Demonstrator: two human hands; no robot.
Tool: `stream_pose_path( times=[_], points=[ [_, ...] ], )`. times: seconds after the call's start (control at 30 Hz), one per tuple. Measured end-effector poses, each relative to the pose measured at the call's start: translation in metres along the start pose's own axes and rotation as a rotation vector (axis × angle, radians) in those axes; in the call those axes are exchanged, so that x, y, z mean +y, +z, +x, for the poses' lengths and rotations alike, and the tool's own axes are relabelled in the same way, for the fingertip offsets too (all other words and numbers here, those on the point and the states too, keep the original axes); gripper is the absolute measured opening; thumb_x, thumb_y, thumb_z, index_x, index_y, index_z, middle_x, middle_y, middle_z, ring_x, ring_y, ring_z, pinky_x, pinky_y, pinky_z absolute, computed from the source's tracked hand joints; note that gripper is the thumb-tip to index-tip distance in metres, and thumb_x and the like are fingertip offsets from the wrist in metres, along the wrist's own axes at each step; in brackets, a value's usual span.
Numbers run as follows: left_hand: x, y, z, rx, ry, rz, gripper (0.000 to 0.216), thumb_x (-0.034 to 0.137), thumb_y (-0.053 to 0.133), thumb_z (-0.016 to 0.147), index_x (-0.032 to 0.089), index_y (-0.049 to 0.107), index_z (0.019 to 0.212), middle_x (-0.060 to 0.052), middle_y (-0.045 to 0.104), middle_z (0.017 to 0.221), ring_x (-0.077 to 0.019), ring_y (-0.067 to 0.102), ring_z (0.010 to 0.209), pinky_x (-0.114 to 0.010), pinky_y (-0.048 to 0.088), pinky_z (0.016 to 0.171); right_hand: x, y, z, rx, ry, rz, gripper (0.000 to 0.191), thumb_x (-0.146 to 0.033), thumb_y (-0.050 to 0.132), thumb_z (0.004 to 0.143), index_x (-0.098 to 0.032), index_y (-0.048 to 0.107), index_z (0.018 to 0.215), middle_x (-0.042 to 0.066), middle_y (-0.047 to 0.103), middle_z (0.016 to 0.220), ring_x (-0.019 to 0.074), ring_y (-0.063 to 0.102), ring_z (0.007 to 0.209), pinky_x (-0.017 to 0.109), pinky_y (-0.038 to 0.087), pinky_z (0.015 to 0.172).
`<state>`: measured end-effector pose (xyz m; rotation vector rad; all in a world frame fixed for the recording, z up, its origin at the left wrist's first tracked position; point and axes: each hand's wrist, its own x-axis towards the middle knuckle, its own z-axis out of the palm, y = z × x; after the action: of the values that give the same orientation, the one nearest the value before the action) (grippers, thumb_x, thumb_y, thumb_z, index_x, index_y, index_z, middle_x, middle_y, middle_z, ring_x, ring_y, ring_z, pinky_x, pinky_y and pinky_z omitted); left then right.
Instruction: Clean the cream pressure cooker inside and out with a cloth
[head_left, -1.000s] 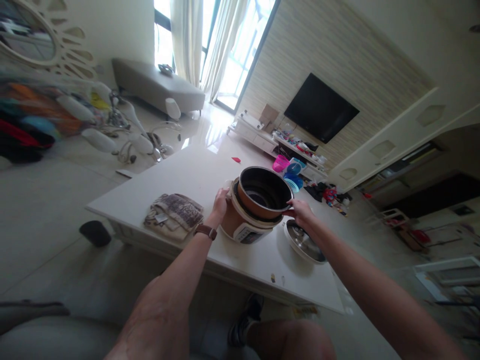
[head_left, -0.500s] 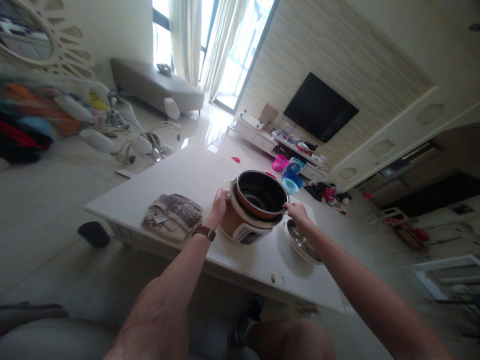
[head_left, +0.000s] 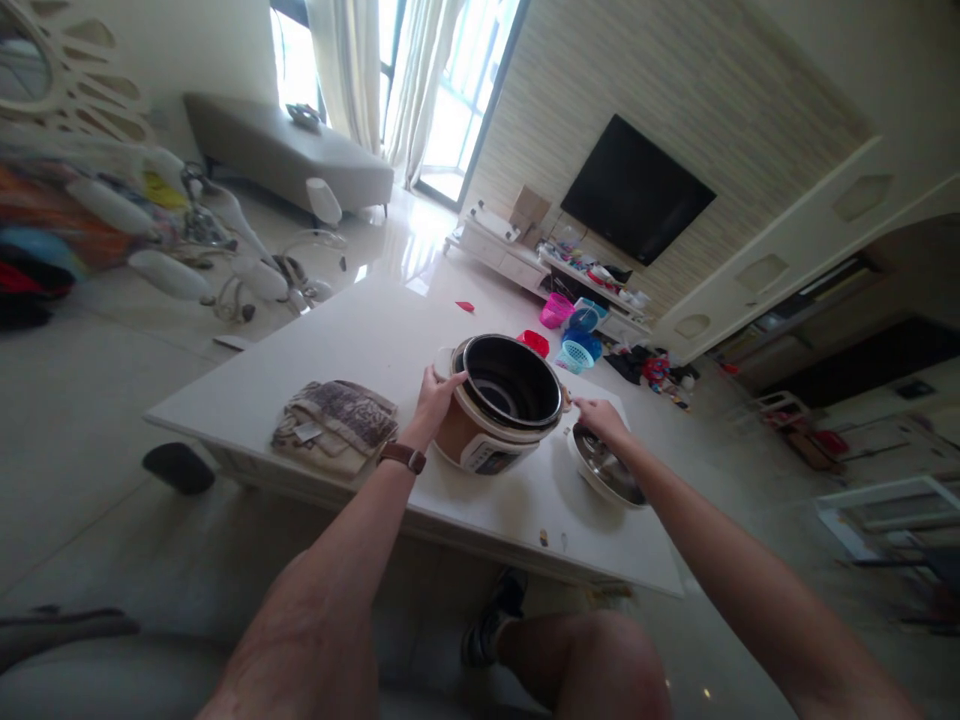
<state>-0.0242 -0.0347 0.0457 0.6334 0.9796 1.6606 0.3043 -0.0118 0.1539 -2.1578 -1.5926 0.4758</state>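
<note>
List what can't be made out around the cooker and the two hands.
Head view only:
- Cooker panel text: too small.
- Right hand grip at the pot rim: fingertips hidden by the rim.
- Left hand palm: turned away.
- Lid top: partly behind the right wrist.
- Cloth tag: blurred.

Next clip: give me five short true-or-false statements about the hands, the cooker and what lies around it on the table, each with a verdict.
1. Both hands, left hand and right hand, are at the rice cooker. True.
2. The lid sits on the cooker. False: it lies on the table, right of it.
3. The inner pot sits in the cooker. True.
4. A folded cloth lies left of the cooker. True.
5. The wristwatch is on the right wrist. False: left.
</note>
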Motion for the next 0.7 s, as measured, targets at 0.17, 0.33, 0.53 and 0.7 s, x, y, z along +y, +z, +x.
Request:
stream_pose_path(
  times=[0.17,0.33,0.53,0.7],
  points=[
    [0.001,0.004,-0.004,0.014,-0.003,0.011,0.058,0.038,0.089,0.07,0.02,0.054,0.114,-0.008,0.07,0.109,-0.0256,0.069,0.103,-0.043,0.054,0.1,0.084,-0.092,0.002,0.245,0.209,0.033,0.027,-0.027,0.066,0.083,-0.021,0.058,0.058,-0.001,0.052,0.052,0.0184,0.053,0.066,0.027,0.038,0.068],
    [-0.002,0.006,-0.003,0.051,0.012,0.05,0.057,0.034,0.087,0.072,0.021,0.053,0.115,-0.008,0.069,0.11,-0.0262,0.069,0.108,-0.045,0.052,0.107,0.196,-0.121,-0.05,0.307,0.563,0.24,0.018,-0.027,0.064,0.086,-0.022,0.055,0.071,-0.002,0.055,0.058,0.0165,0.054,0.054,0.026,0.047,0.058],
    [-0.001,0.016,-0.026,0.317,0.255,0.257,0.052,0.031,0.072,0.086,0.02,0.049,0.131,-0.015,0.056,0.144,-0.0317,0.046,0.148,-0.048,0.032,0.128,0.278,-0.063,-0.087,0.114,0.829,0.884,0.019,-0.042,0.059,0.098,-0.025,0.053,0.095,0.008,0.068,0.09,0.0231,0.076,0.071,0.036,0.066,0.064],
    [-0.022,0.038,-0.087,0.004,0.585,0.436,0.044,0.025,0.081,0.074,0.023,0.063,0.114,-0.015,0.056,0.141,-0.0389,0.04,0.153,-0.058,0.019,0.132,0.275,-0.016,-0.063,0.115,0.707,1.207,0.01,-0.03,0.056,0.1,-0.024,0.054,0.092,0.003,0.068,0.082,0.0174,0.075,0.071,0.03,0.068,0.07]
  ],
)
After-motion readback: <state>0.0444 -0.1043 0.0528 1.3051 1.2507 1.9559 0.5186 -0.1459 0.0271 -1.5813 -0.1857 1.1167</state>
